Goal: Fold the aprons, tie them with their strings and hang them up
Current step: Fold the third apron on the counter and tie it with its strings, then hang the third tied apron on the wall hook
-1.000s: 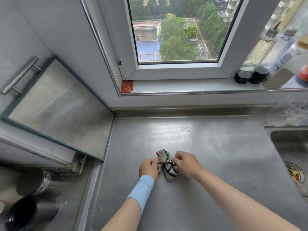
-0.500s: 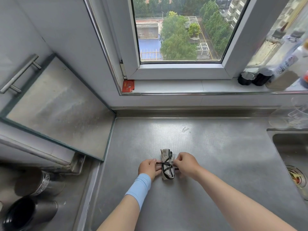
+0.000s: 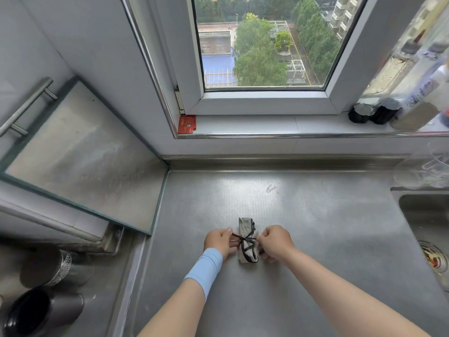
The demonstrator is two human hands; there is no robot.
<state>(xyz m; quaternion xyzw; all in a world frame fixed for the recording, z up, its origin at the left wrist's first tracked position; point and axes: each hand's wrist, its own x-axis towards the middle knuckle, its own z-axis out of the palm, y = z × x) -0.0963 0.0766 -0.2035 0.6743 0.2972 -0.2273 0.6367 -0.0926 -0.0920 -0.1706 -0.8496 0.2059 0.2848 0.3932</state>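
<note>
1. While the apron (image 3: 246, 226) lies rolled into a small grey bundle on the counter (image 3: 315, 227), it sits right between the two hands, touching both.
2. Left hand (image 3: 220, 244): fingers curled, pinching one end of the black string (image 3: 243, 238), which runs taut from its fingertips to the knot on the bundle.
3. Right hand (image 3: 275, 243): fingers curled tight, pinching the other string end right at the bundle's right edge; the lower fingers rest on the counter.
4. String wraps the bundle several times and crosses at the knot between the two hands.
5. Blue wristband (image 3: 206, 266) sits on the left wrist, just behind the hand.
6. Sink (image 3: 427, 215) is well to the right of the right hand, with a drain strainer (image 3: 435, 261) in it.
7. Two dark cups (image 3: 41, 310) lie on their sides far left of the left hand, on a lower level.
8. Window (image 3: 262, 45) is ahead of both hands, with a red card (image 3: 186, 124) on the sill and bottles (image 3: 379, 110) at the sill's right end.
</note>
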